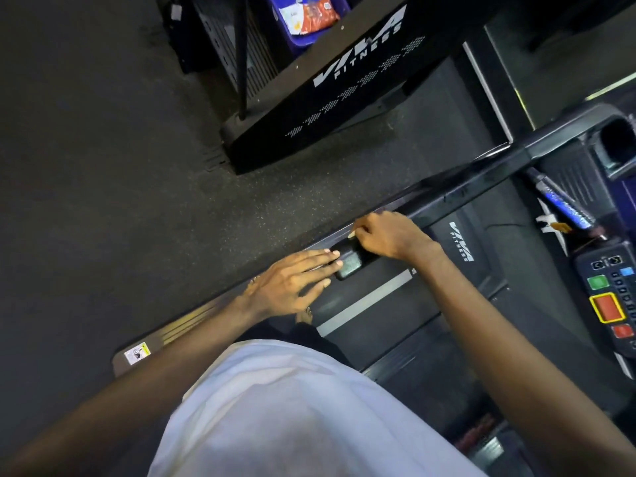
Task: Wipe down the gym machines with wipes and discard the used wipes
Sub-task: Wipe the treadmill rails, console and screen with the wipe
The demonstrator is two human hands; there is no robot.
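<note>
Right hand curled, knuckles up, fingertips pinching pale scrap down at far edge of grip end. Probably the wipe, too small to confirm. Left hand flat, fingers straight and slightly spread, holding nothing, tips touching near-left side of same grip end.

Risks, judged from this:
- Scrap barely showing past fingers, so likely bare skin rubbing the grip instead of wipe. Patchy clean.
- Loose pinch plus hard push: scrap could slip out, drop onto belt or onto side rail below.
- Body weight apparently forward over flat left hand; damp plastic could mean a slide off the grip end.
- Console close on right, big red and green buttons exposed; stray right elbow could hit one while standing on the belt.

Position of task things: scrap at right fingertips, touching grip end, just far of left fingertips. Grip end between the two hands, capping handrail, which runs far-right toward console. Blue bin holding wrappers, far side of scene, behind second machine's upright, well apart from both hands. Possible discard spot, long carry across floor.
</note>
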